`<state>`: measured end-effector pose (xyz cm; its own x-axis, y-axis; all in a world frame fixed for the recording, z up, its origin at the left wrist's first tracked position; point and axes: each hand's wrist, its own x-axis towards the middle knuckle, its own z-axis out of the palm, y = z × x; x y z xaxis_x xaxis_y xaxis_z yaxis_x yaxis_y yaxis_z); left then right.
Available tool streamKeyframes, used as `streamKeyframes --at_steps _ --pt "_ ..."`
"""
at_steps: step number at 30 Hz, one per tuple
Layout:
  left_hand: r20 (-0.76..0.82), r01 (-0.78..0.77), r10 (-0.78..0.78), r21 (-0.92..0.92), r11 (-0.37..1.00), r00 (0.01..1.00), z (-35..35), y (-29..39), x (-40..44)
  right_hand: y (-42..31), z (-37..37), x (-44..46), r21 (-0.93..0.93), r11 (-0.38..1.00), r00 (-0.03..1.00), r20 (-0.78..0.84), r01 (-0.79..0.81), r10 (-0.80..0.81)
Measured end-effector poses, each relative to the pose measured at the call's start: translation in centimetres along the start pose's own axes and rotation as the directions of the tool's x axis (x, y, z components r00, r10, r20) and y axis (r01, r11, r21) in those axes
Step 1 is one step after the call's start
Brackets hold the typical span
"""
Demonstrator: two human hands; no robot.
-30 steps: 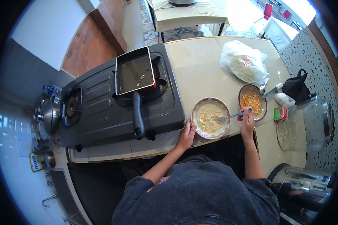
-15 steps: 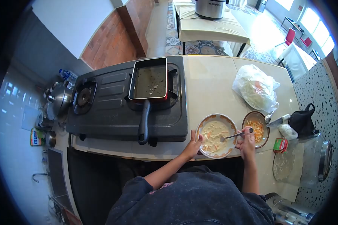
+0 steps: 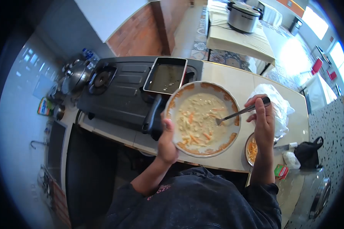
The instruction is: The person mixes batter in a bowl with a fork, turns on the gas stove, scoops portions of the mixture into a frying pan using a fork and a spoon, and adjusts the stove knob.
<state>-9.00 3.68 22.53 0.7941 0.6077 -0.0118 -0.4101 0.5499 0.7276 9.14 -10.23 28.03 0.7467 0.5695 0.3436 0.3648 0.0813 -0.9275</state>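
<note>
My left hand grips the left rim of a white bowl with an orange-brown patterned edge, thumb on top. Inside is a pale, wet batter with orange and pale shreds. In my right hand is a metal fork, its tip resting in the batter. The bowl is raised above the counter beside the stove. Behind it, a rectangular frying pan with oil and small bits sits on a burner; its black handle points toward me, close to my left hand.
A black two-burner stove fills the left of the counter. To the right are a dish of orange shreds, a white plastic bag, a knife, a black pouch and a red-green packet. A large cooker stands on a table beyond.
Both hands have lifted the bowl off the counter and moved it left, nearer the pan. The fork has stayed in the batter. My view has shifted too.
</note>
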Motion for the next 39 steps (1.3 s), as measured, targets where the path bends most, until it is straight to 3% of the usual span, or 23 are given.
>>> streamKeyframes --at_steps 4,8,12,17,21,25,29,32,34,36,39 --pt "-0.035 -0.09 0.089 -0.02 0.996 0.995 0.5 4.5 -0.9 -4.1 2.8 2.1 0.199 0.975 0.98 0.151 0.098 -0.13" --pt "-0.121 -0.204 0.215 0.095 0.974 0.969 -1.1 7.3 -1.4 -7.9 6.1 4.4 0.126 0.836 0.785 0.295 0.534 -0.545" --pt "-0.176 -0.308 0.327 0.125 0.943 0.929 -3.2 9.0 -1.0 -10.5 9.5 6.4 0.045 0.775 0.735 0.29 0.63 -0.613" --pt "-0.242 -0.394 0.433 0.193 0.899 0.868 -5.6 9.5 -0.3 -10.7 12.8 8.0 0.018 0.854 0.804 0.328 0.519 -0.496" --pt "-0.264 -0.403 0.438 0.18 0.897 0.859 -7.1 9.9 0.2 -9.8 15.3 7.9 0.072 0.856 0.765 0.415 0.512 -0.492" --pt "-0.299 -0.407 0.433 0.147 0.901 0.85 -7.8 9.9 0.3 -7.4 17.2 8.7 -0.124 0.963 0.885 0.436 0.238 -0.163" --pt "-0.288 -0.434 0.459 0.149 0.888 0.84 -8.4 10.0 0.5 -9.7 16.5 9.2 -0.129 0.896 0.871 0.326 0.426 -0.367" --pt "-0.293 -0.462 0.501 0.196 0.865 0.814 -8.8 9.6 0.8 -10.5 17.6 9.4 -0.161 0.793 0.79 0.327 0.587 -0.519" --pt "-0.277 -0.466 0.507 0.204 0.861 0.816 -8.9 9.6 0.9 -9.8 18.3 9.5 -0.258 0.76 0.784 0.389 0.596 -0.484" --pt "-0.246 -0.454 0.484 0.173 0.874 0.84 -9.2 9.7 0.7 -7.8 18.8 9.8 -0.231 0.831 0.826 0.407 0.507 -0.391" --pt "-0.282 -0.429 0.45 0.139 0.893 0.847 -10.0 9.4 0.7 -4.1 19.3 9.0 -0.036 0.994 0.917 0.391 0.099 -0.078"
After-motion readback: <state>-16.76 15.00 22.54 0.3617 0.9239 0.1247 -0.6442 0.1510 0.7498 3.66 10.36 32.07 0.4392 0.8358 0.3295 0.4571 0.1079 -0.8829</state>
